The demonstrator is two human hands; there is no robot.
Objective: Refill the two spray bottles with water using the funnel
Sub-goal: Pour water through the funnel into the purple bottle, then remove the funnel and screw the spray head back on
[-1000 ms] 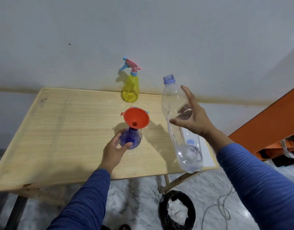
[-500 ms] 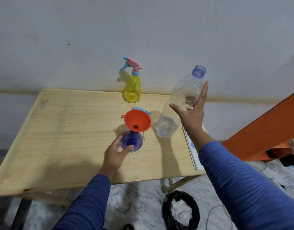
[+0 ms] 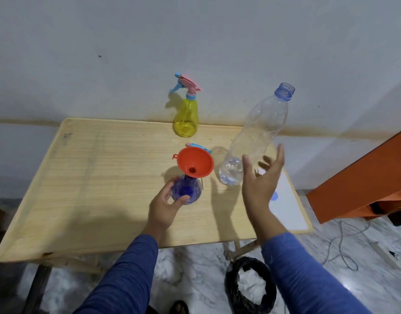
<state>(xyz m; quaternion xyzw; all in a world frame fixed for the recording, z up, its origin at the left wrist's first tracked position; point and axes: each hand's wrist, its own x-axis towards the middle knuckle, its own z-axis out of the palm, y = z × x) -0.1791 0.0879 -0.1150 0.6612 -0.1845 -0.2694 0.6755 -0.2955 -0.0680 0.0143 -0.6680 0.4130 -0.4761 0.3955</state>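
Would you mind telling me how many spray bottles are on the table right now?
2. The yellow spray bottle stands at the table's far edge by the wall; the blue spray bottle stands nearer, under the funnel, steadied by the left hand.

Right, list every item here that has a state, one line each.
Blue spray bottle: upright, head off, funnel in neck, held by left hand.
Funnel: seated, no water visible in it.
Yellow spray bottle: upright, spray head on.
Water bottle: uncapped, tilted, little water left.
Right hand: open, just beside the water bottle.
Loose spray head: lying behind funnel.
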